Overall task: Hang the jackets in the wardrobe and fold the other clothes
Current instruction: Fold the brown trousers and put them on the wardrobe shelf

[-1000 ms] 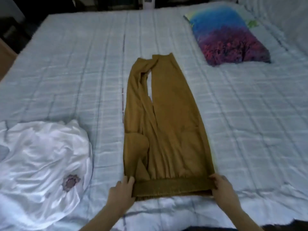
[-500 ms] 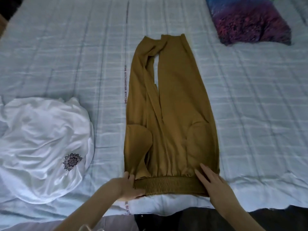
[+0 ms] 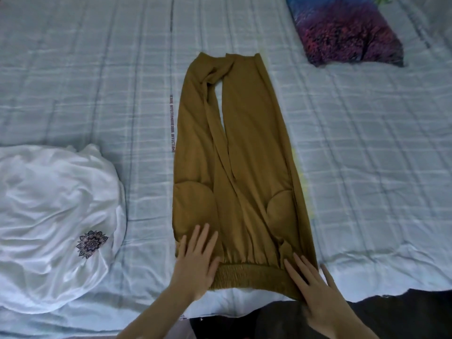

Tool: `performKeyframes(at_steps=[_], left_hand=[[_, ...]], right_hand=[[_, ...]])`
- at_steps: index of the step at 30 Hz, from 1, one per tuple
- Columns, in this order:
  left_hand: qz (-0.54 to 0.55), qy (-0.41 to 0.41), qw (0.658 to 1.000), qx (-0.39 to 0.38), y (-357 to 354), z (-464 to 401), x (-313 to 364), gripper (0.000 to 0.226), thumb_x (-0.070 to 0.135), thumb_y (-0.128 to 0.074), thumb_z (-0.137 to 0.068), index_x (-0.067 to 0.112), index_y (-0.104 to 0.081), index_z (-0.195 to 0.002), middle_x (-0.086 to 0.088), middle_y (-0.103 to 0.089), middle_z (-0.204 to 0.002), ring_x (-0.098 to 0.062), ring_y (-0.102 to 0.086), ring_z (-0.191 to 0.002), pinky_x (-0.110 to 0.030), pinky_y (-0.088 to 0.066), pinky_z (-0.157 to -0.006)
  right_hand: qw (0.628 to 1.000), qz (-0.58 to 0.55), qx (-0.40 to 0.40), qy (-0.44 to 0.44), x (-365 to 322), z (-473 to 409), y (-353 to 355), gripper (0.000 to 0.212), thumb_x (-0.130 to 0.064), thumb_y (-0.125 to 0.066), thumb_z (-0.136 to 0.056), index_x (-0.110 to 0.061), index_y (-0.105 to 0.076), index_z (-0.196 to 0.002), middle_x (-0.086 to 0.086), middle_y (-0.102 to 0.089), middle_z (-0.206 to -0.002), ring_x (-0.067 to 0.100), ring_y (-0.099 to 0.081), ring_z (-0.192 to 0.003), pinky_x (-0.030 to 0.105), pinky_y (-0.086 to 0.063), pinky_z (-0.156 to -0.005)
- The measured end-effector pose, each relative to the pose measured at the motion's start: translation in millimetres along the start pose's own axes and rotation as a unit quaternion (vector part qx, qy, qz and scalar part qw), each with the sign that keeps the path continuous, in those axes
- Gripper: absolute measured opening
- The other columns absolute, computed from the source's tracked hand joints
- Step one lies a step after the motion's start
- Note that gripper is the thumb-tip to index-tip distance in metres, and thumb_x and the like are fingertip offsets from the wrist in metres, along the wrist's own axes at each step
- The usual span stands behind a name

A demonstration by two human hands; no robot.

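Mustard-brown trousers [image 3: 247, 167] lie flat down the middle of the frame on a pale blue checked bedspread [image 3: 367, 155], waistband at the bottom centre and leg ends near the top centre. The two legs lie side by side, with a narrow slit of bedspread showing between them in the upper half. Two rounded pocket shapes show under the fabric, one at the left and one at the right, just above the gathered waistband.

The left hand [image 3: 195, 263] rests flat on the lower left corner of the trousers, fingers straight and spread, pressing the cloth where the left pocket meets the waistband. The right hand [image 3: 310, 287] lies flat on the lower right corner, fingers straight and slightly apart, over the end of the waistband and the edge of the bed. Neither hand grips anything.

A crumpled white garment [image 3: 53, 216] with a small dark mandala print lies at the left of the frame, well apart from the trousers. A pillow [image 3: 342, 30] in blue and purple sits at the upper right.
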State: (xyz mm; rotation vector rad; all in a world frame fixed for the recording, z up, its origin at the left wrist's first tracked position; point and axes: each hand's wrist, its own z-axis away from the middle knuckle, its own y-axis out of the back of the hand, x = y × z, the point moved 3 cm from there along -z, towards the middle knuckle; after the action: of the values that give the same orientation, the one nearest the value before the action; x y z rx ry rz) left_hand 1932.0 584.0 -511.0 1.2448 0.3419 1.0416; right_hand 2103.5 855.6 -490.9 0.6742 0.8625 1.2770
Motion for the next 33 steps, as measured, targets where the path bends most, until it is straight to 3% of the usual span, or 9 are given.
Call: performKeyframes(at_steps=[3, 9, 13, 16, 21, 25, 28, 30, 33], left_hand=[[-0.025, -0.026, 0.998, -0.043, -30, -2, 18, 0.062, 0.047, -0.031, -0.096, 0.014, -0.039, -0.148, -0.003, -0.03, -0.157, -0.027, -0.033, -0.143, -0.05, -0.019, -0.11], [-0.034, -0.061, 0.997, 0.013, -24, 0, 9, 0.067, 0.048, -0.038, -0.096, 0.018, -0.024, -0.154, -0.002, -0.016, -0.163, -0.022, -0.012, -0.15, -0.048, -0.012, -0.114], [0.008, 0.011, 0.999, 0.05, -17, 22, -21, 0.063, 0.05, -0.03, -0.1, 0.024, -0.017, -0.156, -0.001, -0.006, -0.164, -0.022, -0.005, -0.151, -0.046, -0.006, -0.117], [0.011, 0.067, 0.998, -0.011, -34, 36, -47, 0.067, 0.061, -0.02, -0.099, 0.023, -0.024, -0.154, -0.004, -0.012, -0.163, -0.023, -0.014, -0.149, -0.046, -0.011, -0.116], [-0.001, 0.069, 0.996, -0.053, -38, 30, -50, 0.075, 0.07, -0.02, -0.094, 0.024, -0.028, -0.152, -0.006, -0.024, -0.159, -0.024, -0.017, -0.147, -0.044, -0.007, -0.115], [0.019, 0.057, 0.998, -0.022, -31, 30, -49, 0.07, 0.07, -0.023, -0.093, 0.032, -0.027, -0.152, -0.001, -0.024, -0.158, -0.022, -0.016, -0.146, -0.04, -0.005, -0.114], [0.097, 0.029, 0.994, 0.037, -19, 33, -55, 0.051, 0.057, -0.021, -0.099, 0.043, -0.038, -0.145, 0.006, -0.025, -0.156, -0.016, -0.025, -0.14, -0.036, -0.02, -0.113], [0.239, 0.048, 0.965, 0.095, -6, 35, -60, 0.042, 0.042, -0.032, -0.099, 0.036, -0.053, -0.134, 0.006, -0.035, -0.148, -0.011, -0.039, -0.132, -0.033, -0.034, -0.109], [0.369, 0.158, 0.901, 0.166, 15, 25, -64, 0.033, 0.018, -0.048, -0.099, 0.031, -0.046, -0.129, -0.001, -0.052, -0.126, -0.006, -0.058, -0.106, -0.037, -0.05, -0.093]], right_hand=[[1.0, 0.011, 0.022, 0.004, -26, -13, 2, 0.11, -0.054, -0.054, -0.052, -0.025, -0.025, -0.153, 0.004, -0.025, -0.159, 0.02, -0.022, -0.143, 0.041, -0.007, -0.112], [0.999, -0.03, 0.015, 0.01, -44, -31, -16, 0.102, -0.049, -0.056, -0.057, -0.03, -0.025, -0.152, -0.008, -0.034, -0.153, 0.013, -0.039, -0.135, 0.036, -0.039, -0.103], [0.999, -0.029, 0.004, -0.014, -30, -27, -14, 0.09, -0.043, -0.056, -0.068, -0.029, -0.027, -0.152, -0.005, -0.03, -0.157, 0.013, -0.03, -0.14, 0.034, -0.016, -0.116], [0.999, -0.022, -0.006, -0.03, -24, -25, -14, 0.093, -0.042, -0.059, -0.067, -0.027, -0.026, -0.153, -0.002, -0.029, -0.157, 0.016, -0.027, -0.141, 0.034, -0.004, -0.115], [0.996, 0.01, 0.052, -0.074, -45, -35, -5, 0.097, -0.047, -0.072, -0.045, -0.021, -0.051, -0.136, 0.008, -0.047, -0.144, 0.026, -0.037, -0.134, 0.049, 0.005, -0.114], [0.976, -0.072, 0.207, 0.016, -110, -48, 27, 0.043, -0.033, -0.064, -0.062, -0.026, -0.06, -0.104, 0.0, -0.057, -0.11, 0.019, -0.057, -0.101, 0.043, -0.045, -0.091], [0.976, -0.138, 0.164, 0.04, -166, -71, 27, 0.021, -0.036, -0.058, -0.073, -0.031, -0.052, -0.093, -0.013, -0.051, -0.082, 0.004, -0.055, -0.069, 0.015, -0.043, -0.055], [0.978, -0.169, 0.12, -0.028, -192, -92, 24, 0.036, -0.057, -0.055, -0.072, -0.026, -0.054, -0.091, -0.008, -0.054, -0.078, 0.011, -0.059, -0.067, 0.021, -0.046, -0.05], [0.971, -0.178, 0.019, -0.159, -210, -118, 32, 0.07, -0.071, -0.064, -0.066, -0.017, -0.05, -0.108, 0.004, -0.056, -0.101, 0.023, -0.06, -0.092, 0.032, -0.05, -0.07]])
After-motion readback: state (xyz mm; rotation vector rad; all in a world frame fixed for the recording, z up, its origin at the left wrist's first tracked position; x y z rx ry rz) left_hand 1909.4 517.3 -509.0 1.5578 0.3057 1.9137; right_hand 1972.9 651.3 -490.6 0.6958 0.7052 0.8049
